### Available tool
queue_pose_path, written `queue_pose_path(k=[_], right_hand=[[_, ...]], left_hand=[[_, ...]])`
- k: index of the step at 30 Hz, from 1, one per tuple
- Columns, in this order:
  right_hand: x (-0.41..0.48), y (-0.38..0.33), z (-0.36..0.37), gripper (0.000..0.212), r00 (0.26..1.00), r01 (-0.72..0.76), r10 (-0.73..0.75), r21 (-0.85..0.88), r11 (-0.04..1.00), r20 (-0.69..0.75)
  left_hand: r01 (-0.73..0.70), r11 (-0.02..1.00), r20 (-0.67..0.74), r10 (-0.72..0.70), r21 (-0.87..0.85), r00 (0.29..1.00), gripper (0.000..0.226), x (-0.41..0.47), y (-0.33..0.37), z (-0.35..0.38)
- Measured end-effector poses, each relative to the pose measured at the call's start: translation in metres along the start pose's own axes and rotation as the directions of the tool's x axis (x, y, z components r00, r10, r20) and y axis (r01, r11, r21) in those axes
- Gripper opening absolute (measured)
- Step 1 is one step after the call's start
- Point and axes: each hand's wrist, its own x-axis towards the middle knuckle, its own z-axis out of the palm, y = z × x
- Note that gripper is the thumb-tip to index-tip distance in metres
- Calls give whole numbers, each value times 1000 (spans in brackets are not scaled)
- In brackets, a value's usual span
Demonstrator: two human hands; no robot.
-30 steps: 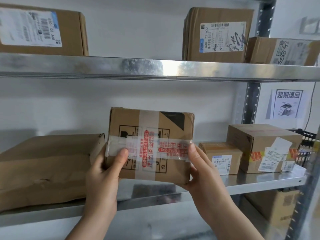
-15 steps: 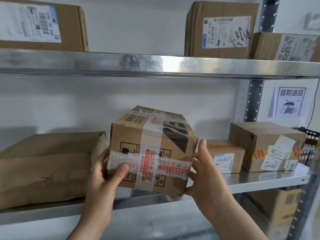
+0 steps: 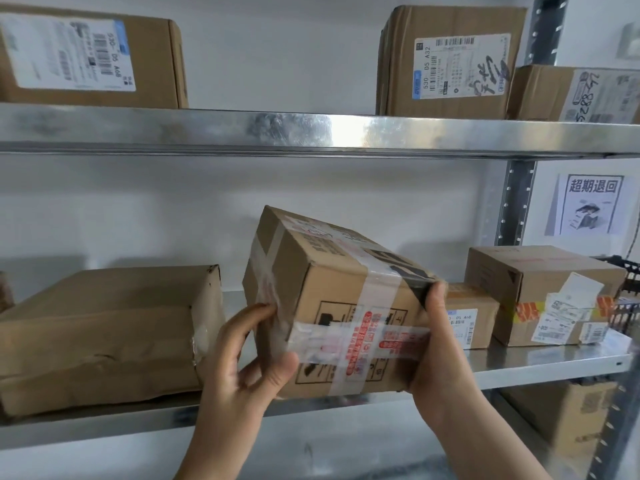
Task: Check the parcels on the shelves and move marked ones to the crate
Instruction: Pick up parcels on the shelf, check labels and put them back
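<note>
A taped cardboard parcel (image 3: 332,299) with red-printed clear tape is tilted over the middle shelf (image 3: 540,362), its top leaning toward me. My left hand (image 3: 249,358) grips its lower left corner, thumb on the front face. My right hand (image 3: 440,348) clasps its right edge. No label shows on the faces I can see. A black crate (image 3: 623,292) peeks in at the far right edge.
A large flat brown parcel (image 3: 104,334) lies to the left. A small labelled box (image 3: 467,317) and a bigger box with orange tape (image 3: 547,292) stand to the right. Three labelled parcels sit on the upper shelf (image 3: 311,133). A paper sign (image 3: 592,206) hangs beside the upright.
The parcel stood upright facing me; both hands have tipped and turned it, so its top and left side show now. My right hand slid up the right edge.
</note>
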Motion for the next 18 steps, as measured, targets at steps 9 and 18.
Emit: queue_pose_path(k=[9,18], right_hand=[[11,-6,-20,81,999,12,-16,75,997,48],[14,-2,-16,82,993,-115,112,136,984,35]], left_hand=[[119,992,-70,-116,40,991,79,19,19,3],[129,988,188,-144,87,972,140,24,-1,-2]])
